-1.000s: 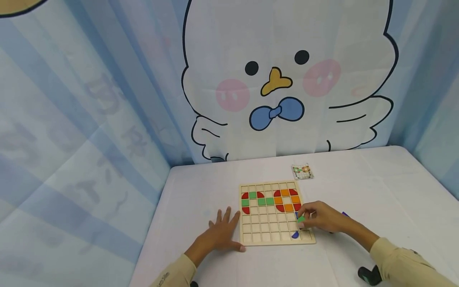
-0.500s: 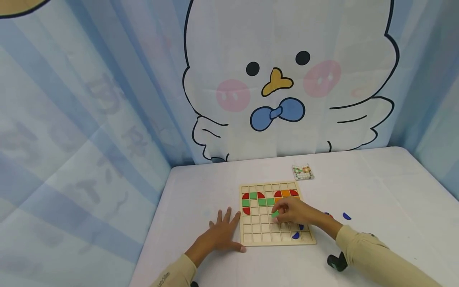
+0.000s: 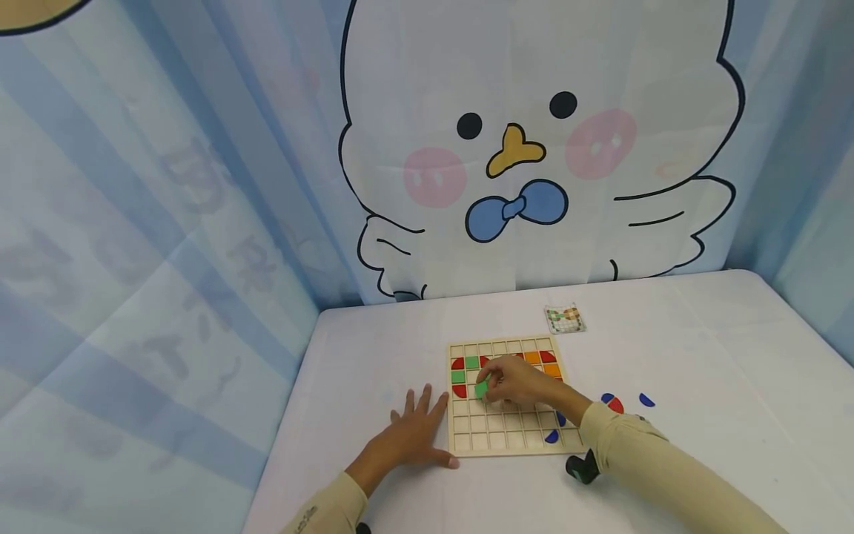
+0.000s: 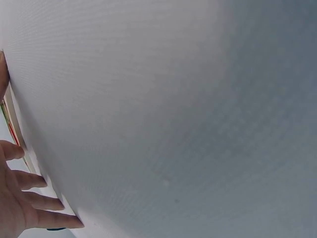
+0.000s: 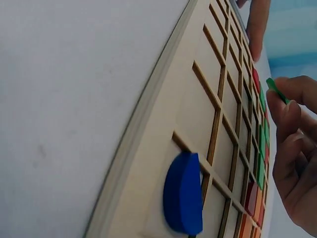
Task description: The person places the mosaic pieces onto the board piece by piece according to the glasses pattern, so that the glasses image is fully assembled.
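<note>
My right hand pinches a green square tile between thumb and fingertips, just above the left part of a wooden grid board. Red quarter-round tiles, green tiles and orange tiles sit in the board's upper cells; my right hand hides some of them. A blue half-round piece lies across the grid at the board's near right corner. My left hand rests flat on the table with its fingers spread, beside the board's left edge.
Loose blue and red pieces lie on the table right of the board, with another blue piece farther right. A small pattern card lies behind the board. Patterned curtains surround the white table.
My right hand has carried the green tile leftward across the board, from its right edge to the left part. My left hand has stayed in place.
</note>
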Tool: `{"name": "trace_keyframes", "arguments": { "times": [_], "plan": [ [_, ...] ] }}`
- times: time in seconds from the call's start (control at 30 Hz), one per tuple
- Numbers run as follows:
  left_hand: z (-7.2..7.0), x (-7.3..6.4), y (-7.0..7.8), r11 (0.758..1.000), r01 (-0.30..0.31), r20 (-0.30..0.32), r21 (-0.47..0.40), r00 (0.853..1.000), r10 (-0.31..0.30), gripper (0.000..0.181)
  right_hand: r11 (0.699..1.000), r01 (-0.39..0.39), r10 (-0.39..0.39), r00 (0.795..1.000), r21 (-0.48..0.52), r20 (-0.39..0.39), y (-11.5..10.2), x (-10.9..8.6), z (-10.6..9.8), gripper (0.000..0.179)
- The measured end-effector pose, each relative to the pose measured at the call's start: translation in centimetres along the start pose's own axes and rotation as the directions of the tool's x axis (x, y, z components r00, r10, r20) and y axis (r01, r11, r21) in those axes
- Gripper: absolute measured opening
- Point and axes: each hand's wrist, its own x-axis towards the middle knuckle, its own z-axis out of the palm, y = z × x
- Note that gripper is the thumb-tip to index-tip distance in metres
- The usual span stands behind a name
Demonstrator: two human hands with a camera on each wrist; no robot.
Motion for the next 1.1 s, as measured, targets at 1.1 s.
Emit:
{"name": "trace_keyframes", "arguments": {
  "times": [1.1],
  "plan": [
    [-0.4, -0.4, 0.1, 1.0, -0.018, 0.008, 0.003, 1.0, 0.018, 0.113, 0.955, -0.106, 0.061, 0.984, -0.276, -0.167, -0.4, 1.4, 2.5, 0.019]
  ]
}}
